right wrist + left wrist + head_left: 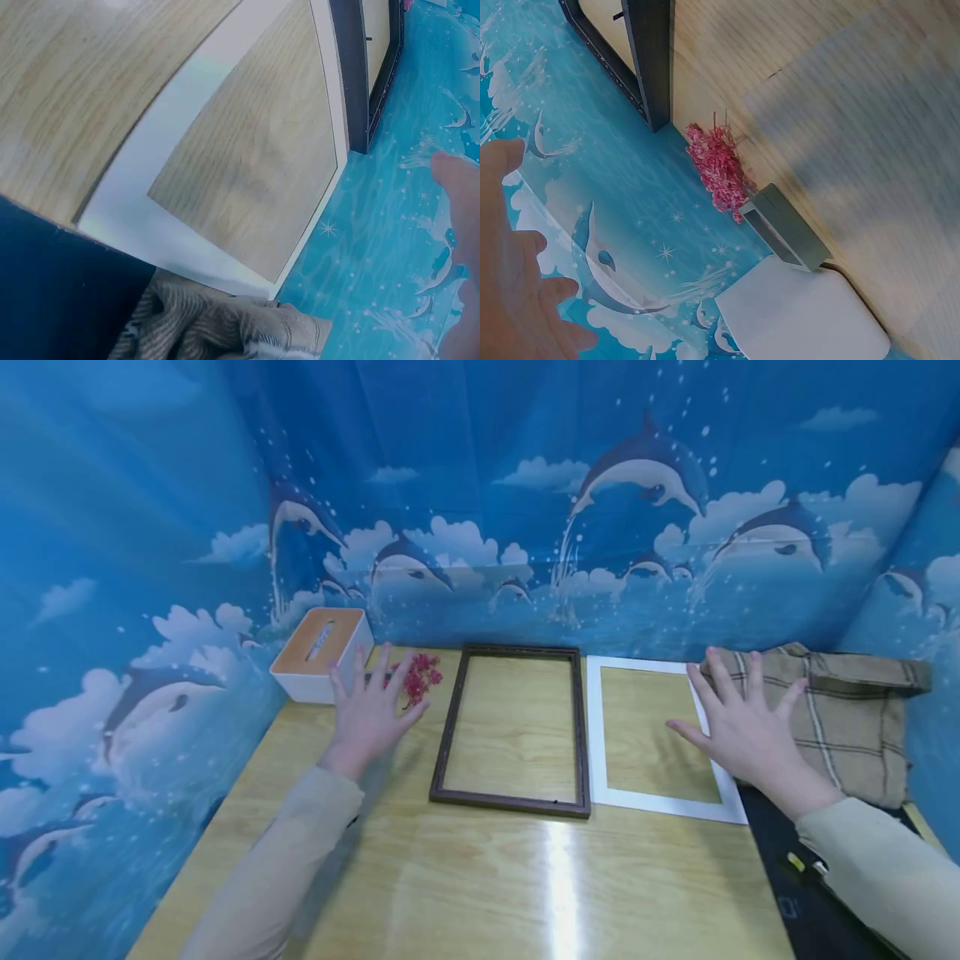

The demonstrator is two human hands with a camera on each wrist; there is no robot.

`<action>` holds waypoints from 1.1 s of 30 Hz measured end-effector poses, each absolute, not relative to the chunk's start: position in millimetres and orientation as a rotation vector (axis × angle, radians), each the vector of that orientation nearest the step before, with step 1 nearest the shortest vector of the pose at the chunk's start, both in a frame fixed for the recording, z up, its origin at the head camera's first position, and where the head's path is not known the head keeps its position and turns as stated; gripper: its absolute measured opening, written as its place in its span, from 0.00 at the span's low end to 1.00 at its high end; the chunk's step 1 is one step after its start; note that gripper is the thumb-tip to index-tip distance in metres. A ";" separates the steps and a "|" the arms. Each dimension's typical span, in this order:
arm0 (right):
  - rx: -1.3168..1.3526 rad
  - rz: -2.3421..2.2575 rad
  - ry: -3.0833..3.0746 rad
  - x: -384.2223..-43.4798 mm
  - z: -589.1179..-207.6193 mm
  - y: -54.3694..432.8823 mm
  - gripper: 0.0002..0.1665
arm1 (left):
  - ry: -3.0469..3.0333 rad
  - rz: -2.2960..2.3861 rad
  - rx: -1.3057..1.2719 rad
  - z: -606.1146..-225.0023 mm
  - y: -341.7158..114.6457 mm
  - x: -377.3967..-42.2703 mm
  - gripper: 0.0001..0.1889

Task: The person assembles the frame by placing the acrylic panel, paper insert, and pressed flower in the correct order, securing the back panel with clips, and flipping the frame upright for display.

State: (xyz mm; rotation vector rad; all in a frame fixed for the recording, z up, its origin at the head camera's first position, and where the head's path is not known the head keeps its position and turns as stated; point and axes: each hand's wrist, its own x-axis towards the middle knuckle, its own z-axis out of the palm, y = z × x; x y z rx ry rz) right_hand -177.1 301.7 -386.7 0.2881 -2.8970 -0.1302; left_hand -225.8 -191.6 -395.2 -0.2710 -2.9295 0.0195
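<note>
We had a glossy wood-grain table point(480, 877). At its far left we saw a white box point(318, 683) with a tan top, then a grey-green box point(795, 229) and pink flowers point(422, 681). Mid-table lay a dark frame point(510, 805), a white frame point(667, 805) just right of it; what carried the plaid cloth point(855, 735) farther right, we couldn't tell.

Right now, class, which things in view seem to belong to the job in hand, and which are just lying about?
Likely the job, lying between or near the left hand and right hand:
- dark frame
- flat white frame
- pink flowers
- small grey-green box beside them

Probably just lying about, out toward the sides:
- white box with tan top
- checked cloth
- black item
</note>
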 end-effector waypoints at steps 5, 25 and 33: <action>0.296 -0.092 -2.903 -176.4 -391.0 296.5 0.55 | -2.936 0.010 -0.269 -395.6 -194.1 -222.4 0.44; 0.784 0.163 -2.791 -161.7 -433.6 200.1 0.41 | -2.943 -0.567 -0.274 -421.9 -225.4 -206.3 0.31; 0.747 0.888 -2.831 -159.5 -434.1 143.8 0.33 | -2.941 -0.866 -0.181 -434.0 -245.0 -201.1 0.27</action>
